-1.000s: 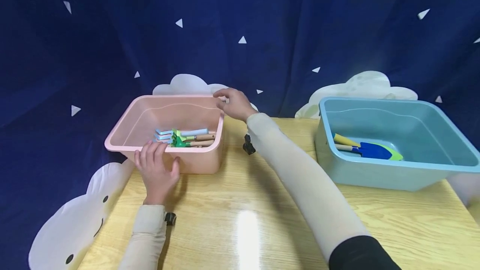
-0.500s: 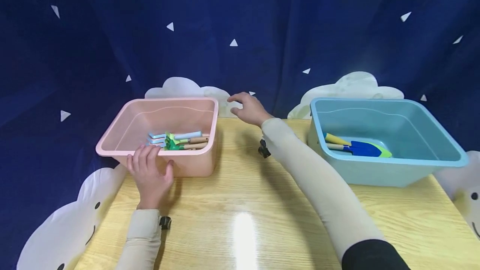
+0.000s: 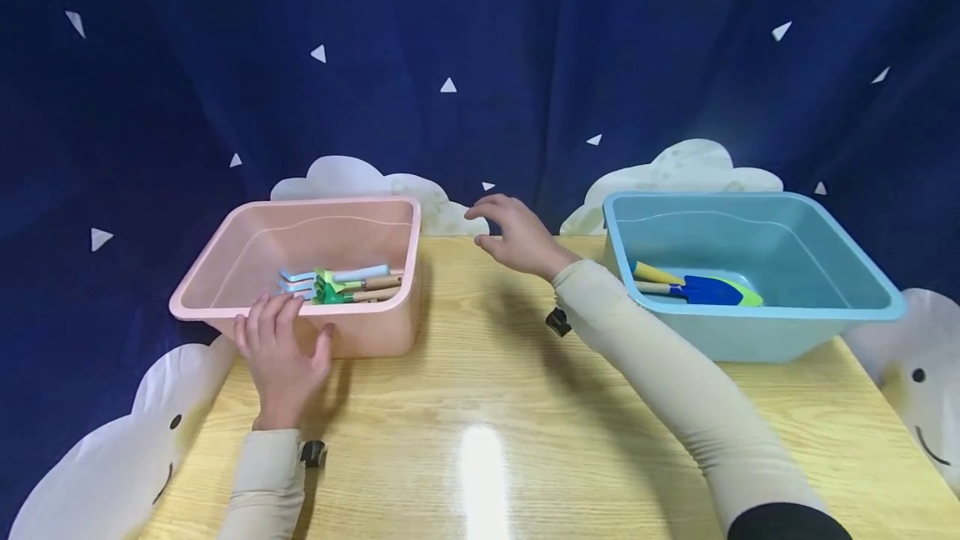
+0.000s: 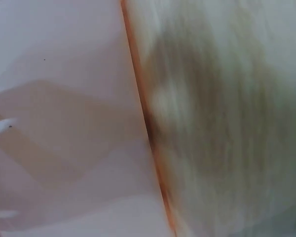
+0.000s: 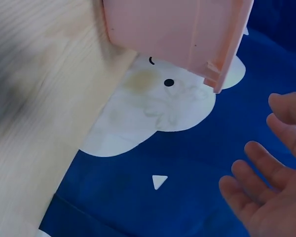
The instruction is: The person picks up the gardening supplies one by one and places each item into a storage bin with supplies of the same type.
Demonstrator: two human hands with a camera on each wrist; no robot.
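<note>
At the left of the head view stands a pink plastic bin (image 3: 375,333) holding several small hand rakes: a light blue one (image 3: 362,273) and green ones with wooden handles (image 3: 377,295). My left hand (image 3: 281,365) grips its front rim, fingers over the edge and thumb along the outer wall. Only the bin's wall (image 4: 64,138) and tabletop fill the left wrist view. To the bin's right, my right hand (image 3: 517,236) hangs in the air, touching nothing, fingers loosely bent. In the right wrist view those fingers (image 5: 259,170) are spread, apart from the bin.
A blue bin (image 3: 720,336) stands on the right of the wooden table (image 3: 420,432). Inside lie a blue trowel (image 3: 712,290), a lime-green blade (image 3: 750,295) and a yellow handle (image 3: 654,273). A dark blue curtain (image 3: 390,7) with white clouds hangs behind.
My right hand has moved away from the pink bin's right rear corner toward the blue bin. The left hand stays on the front rim. The head view has shifted slightly right.
</note>
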